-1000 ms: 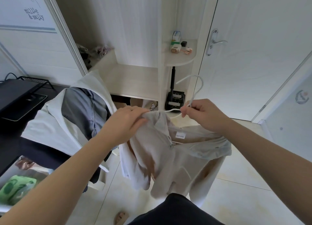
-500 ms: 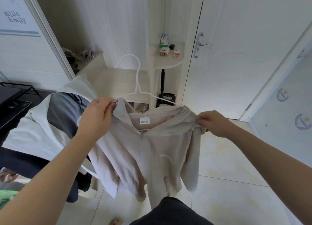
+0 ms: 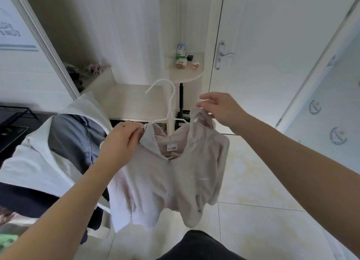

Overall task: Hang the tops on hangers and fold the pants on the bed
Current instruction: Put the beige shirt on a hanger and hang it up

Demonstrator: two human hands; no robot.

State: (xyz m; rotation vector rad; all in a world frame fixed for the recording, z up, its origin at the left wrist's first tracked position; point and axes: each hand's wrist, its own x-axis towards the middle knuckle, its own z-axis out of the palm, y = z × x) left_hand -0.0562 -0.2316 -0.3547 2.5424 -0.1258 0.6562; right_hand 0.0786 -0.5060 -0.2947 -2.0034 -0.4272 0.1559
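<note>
A small beige zip-up top hangs in front of me on a white hanger, whose hook points up and left. My left hand pinches the left shoulder of the top together with the hanger's end. My right hand is at the top's right shoulder; its lower fingers touch the bunched fabric there while the upper fingers are stretched out. The hanger's right arm is hidden under the fabric.
To my left a chair carries a white garment and a grey one. Ahead is a white wardrobe shelf and a rounded corner shelf with small items. A white door stands at right. The floor is tiled.
The top has gone from bunched at my hands to spread over the hanger. My right hand let go of the hanger hook, pulled the right shoulder outward and has now loosened its fingers.
</note>
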